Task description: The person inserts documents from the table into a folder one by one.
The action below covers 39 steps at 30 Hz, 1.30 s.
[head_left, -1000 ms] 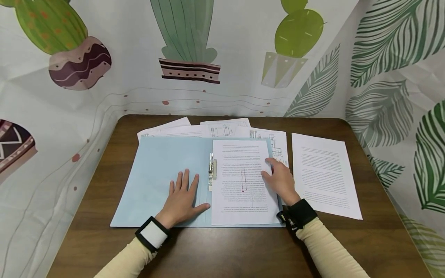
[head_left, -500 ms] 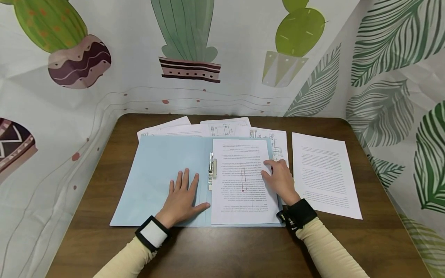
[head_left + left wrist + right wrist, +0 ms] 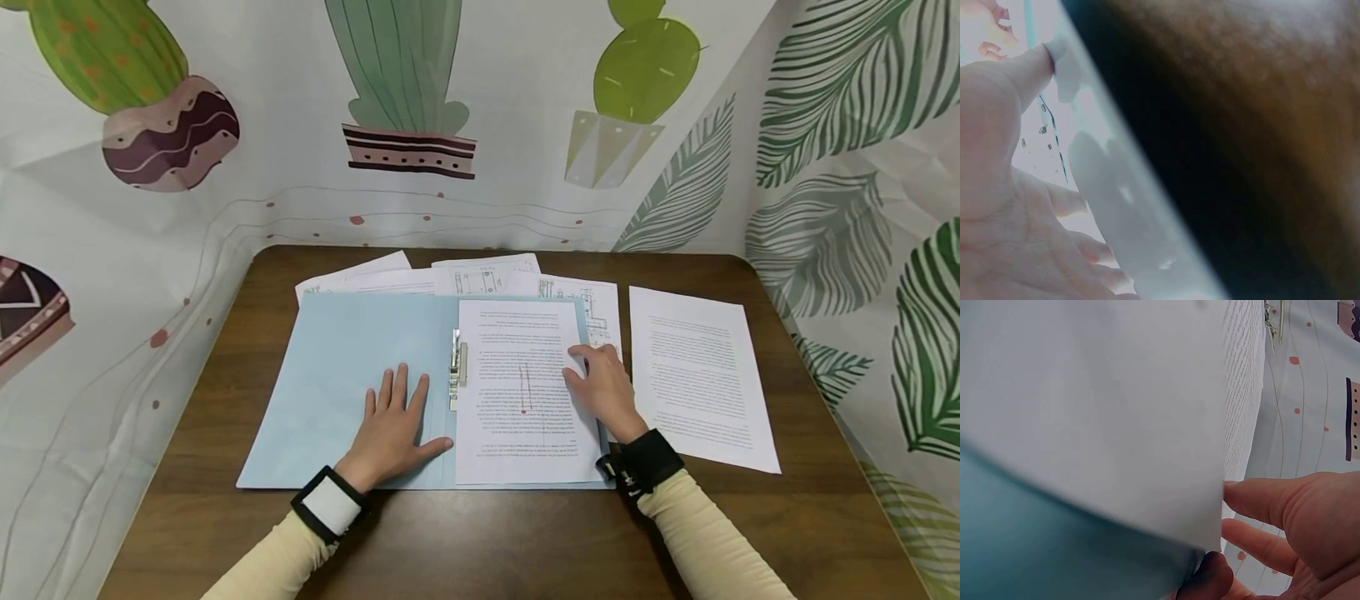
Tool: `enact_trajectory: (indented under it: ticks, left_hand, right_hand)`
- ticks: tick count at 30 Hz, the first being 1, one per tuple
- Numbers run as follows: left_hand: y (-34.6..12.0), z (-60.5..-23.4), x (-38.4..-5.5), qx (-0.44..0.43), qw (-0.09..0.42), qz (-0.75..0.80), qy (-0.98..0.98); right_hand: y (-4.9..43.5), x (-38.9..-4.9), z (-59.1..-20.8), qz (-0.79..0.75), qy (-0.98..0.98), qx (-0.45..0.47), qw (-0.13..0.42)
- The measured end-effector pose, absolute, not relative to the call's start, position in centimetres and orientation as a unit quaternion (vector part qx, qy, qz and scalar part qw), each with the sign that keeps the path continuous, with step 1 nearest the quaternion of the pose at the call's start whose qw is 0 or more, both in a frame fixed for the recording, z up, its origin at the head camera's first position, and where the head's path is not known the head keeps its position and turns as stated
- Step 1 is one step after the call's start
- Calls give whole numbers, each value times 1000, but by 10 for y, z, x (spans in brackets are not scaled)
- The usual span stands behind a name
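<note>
A light blue folder (image 3: 330, 358) lies spread wide on the table, with a metal lever clip (image 3: 459, 362) along its inner fold. On its right half sits a white printed sheet (image 3: 517, 333) with red marks near its middle. My left hand (image 3: 390, 433) rests flat on the bare left cover, fingers spread, thumb pointing toward the fold. At the sheet's right edge is my right hand (image 3: 603, 387), thumb and index finger apart and lightly bent over the margin. In the right wrist view the thumb (image 3: 1254, 497) touches the paper's edge, beside the blue cover (image 3: 1054, 544).
Right of the folder a loose printed sheet (image 3: 697, 375) lies on the brown wooden table (image 3: 480, 542). Several papers, including a technical drawing (image 3: 600, 308), stick out from beneath the folder's far edge. A cactus-patterned cloth (image 3: 525, 200) hangs behind the table.
The right index fingertip has drawn slightly back toward the thumb since one second ago. The left hand, the folder and the papers hold their places.
</note>
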<state>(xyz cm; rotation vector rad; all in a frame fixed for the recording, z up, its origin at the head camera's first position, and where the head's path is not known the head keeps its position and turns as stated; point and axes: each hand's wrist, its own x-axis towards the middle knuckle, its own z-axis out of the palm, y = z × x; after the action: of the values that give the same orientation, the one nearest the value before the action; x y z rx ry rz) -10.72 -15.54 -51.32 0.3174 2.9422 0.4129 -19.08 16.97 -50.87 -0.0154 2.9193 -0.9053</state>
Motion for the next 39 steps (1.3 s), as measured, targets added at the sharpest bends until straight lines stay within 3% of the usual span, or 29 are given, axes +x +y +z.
enact_trajectory:
  ticks: [20, 29, 39]
  left_hand:
    - [-155, -515, -109, 107, 87, 140, 980]
    - [-160, -520, -105, 107, 81, 138, 981]
    - [-160, -517, -104, 115, 71, 148, 980]
  right_hand:
    - [186, -191, -493, -325, 945, -31, 19]
    - [221, -193, -476, -298, 953, -29, -41]
    - [285, -192, -468, -247, 965, 40, -81]
